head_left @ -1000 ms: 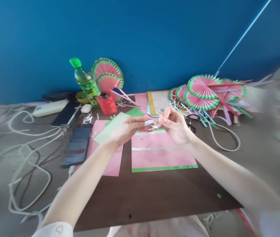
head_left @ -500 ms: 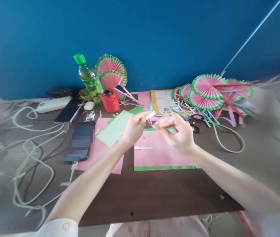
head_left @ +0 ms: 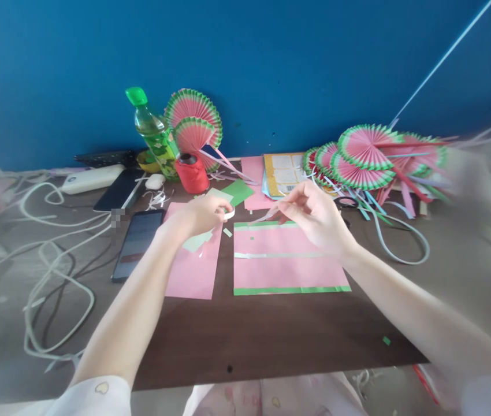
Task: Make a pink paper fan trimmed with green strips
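Note:
My left hand (head_left: 200,216) is closed around a small white roll of tape (head_left: 229,214), held above the pale green sheet and a pink sheet (head_left: 193,280). My right hand (head_left: 315,219) pinches a thin, whitish strip of tape (head_left: 265,217) that trails leftward from the fingertips. Below the right hand lies a pink paper (head_left: 280,274) with green bands along its near and far edges and a pale strip across its middle. Part of the pale green sheet (head_left: 196,241) is hidden under my left hand.
A green-capped bottle (head_left: 152,130), a red spool (head_left: 192,175) and pleated pink-green fans (head_left: 196,118) stand by the blue wall. More fans (head_left: 367,153) are heaped at right, near black-handled scissors (head_left: 346,202). A phone (head_left: 137,242) and white cables (head_left: 48,254) lie left.
My hands have moved apart. The left has gone left and slightly down with the tape roll; the right stays above the banded paper, a strip now stretching from its fingers.

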Available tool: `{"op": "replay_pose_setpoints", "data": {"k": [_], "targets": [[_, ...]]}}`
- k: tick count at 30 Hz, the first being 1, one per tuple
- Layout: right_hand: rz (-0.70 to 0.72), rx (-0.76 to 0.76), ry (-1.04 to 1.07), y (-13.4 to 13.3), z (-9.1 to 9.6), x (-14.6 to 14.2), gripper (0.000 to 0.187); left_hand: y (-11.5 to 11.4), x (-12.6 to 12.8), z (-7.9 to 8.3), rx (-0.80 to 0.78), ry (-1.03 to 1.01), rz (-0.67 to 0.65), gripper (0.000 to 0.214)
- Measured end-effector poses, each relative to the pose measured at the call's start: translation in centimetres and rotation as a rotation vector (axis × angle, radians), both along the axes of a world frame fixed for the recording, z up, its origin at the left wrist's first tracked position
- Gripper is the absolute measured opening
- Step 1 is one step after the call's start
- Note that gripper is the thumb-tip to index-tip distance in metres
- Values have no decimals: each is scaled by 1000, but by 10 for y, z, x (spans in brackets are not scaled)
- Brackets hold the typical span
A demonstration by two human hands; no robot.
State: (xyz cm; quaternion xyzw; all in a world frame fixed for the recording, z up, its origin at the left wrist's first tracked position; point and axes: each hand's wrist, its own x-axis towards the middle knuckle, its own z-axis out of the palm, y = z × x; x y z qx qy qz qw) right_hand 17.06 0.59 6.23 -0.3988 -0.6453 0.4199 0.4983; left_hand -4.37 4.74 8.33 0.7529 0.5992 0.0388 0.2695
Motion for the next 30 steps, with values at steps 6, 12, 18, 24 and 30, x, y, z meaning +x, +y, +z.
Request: {"op": "replay_pose_setpoints", "data": {"k": [6,12,18,24,30], "targets": [[17,-112,53,4,-8,-1,32,0,3,-3,143,-60,-45,23],[-11,-148,123,8,-12,1,33,-4,13,-2,-64,-338,-303,27],[-16,-216,73,11,-17,8,36,-5,15,-8,-38,-273,-246,22],[-111,-193,-69,13,-19,22,36,-8,27,-12,-48,-234,-206,23],[-39,-371,-89,17,-15,33,38,-12,37,-8,-65,-162,-141,23]]}}
